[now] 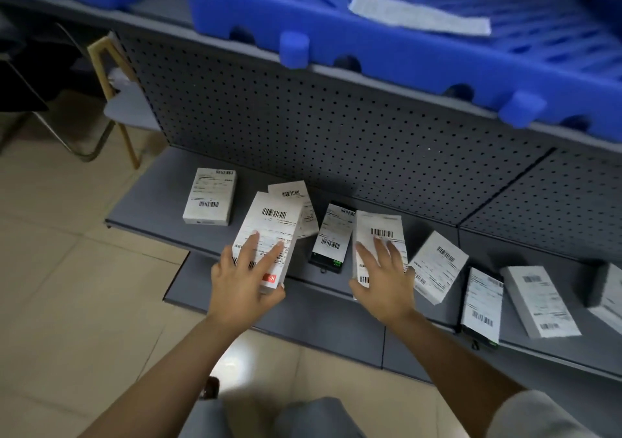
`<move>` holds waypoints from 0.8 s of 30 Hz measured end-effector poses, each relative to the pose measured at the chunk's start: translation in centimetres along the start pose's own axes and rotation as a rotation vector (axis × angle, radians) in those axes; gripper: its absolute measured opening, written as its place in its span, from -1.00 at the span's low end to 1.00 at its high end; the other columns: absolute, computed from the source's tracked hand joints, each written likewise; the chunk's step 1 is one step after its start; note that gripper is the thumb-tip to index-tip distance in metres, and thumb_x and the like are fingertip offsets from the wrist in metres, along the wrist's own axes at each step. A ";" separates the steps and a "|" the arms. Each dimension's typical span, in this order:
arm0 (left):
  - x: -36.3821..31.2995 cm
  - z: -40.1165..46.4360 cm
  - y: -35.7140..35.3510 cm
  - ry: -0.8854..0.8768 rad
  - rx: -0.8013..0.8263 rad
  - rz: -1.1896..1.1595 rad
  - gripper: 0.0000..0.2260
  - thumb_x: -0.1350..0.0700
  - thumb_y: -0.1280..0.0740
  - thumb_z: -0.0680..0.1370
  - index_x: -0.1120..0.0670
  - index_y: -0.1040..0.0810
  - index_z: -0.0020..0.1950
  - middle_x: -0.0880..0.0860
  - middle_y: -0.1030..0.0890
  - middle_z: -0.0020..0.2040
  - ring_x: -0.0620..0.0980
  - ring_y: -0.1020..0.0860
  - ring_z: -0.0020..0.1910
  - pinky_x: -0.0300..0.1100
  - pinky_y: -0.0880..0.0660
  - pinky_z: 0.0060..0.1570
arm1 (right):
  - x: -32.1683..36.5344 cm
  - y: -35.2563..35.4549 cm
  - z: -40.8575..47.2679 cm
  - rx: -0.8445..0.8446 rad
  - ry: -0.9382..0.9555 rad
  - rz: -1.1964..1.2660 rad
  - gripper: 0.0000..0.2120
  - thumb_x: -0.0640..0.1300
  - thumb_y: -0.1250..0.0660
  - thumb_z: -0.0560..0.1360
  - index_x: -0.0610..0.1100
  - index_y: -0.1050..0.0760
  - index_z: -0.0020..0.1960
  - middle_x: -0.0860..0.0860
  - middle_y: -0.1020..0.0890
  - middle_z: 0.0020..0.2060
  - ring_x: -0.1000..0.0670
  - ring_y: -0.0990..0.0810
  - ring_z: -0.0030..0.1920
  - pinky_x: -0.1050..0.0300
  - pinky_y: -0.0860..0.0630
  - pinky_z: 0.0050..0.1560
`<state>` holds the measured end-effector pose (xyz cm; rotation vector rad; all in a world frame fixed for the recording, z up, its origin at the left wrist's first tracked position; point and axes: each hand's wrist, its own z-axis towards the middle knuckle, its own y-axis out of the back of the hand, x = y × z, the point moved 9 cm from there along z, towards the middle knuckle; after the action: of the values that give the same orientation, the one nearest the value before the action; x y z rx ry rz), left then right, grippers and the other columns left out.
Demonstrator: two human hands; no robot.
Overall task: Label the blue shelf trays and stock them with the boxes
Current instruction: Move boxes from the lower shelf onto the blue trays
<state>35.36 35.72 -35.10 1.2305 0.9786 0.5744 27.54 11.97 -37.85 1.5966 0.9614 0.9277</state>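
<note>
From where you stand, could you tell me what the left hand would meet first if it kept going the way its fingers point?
Probably the perforated back panel. The left hand, gripping a white box, points up and away over the shelf; depth is unclear.

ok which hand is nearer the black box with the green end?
Right, narrowly. The right hand holds a white box just right of the black box; the left hand grips another white box further to its left.

blue trays [387, 50], white barcoded boxes [208, 198]
</note>
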 end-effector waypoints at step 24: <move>17.0 -16.6 27.6 -0.240 -0.269 -0.054 -0.39 -0.19 -0.22 0.33 -0.22 -0.33 0.40 0.01 -0.31 0.46 0.17 -0.31 0.27 0.07 -0.36 0.08 | 31.8 17.0 -21.2 -0.466 0.187 0.319 -0.34 0.23 -0.12 0.30 0.07 -0.39 0.37 0.09 -0.34 0.42 0.00 -0.17 0.47 -0.17 -0.24 0.33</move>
<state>33.13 65.61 -14.43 1.0034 0.7055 0.4859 22.87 45.82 -13.84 1.2940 0.5597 1.4269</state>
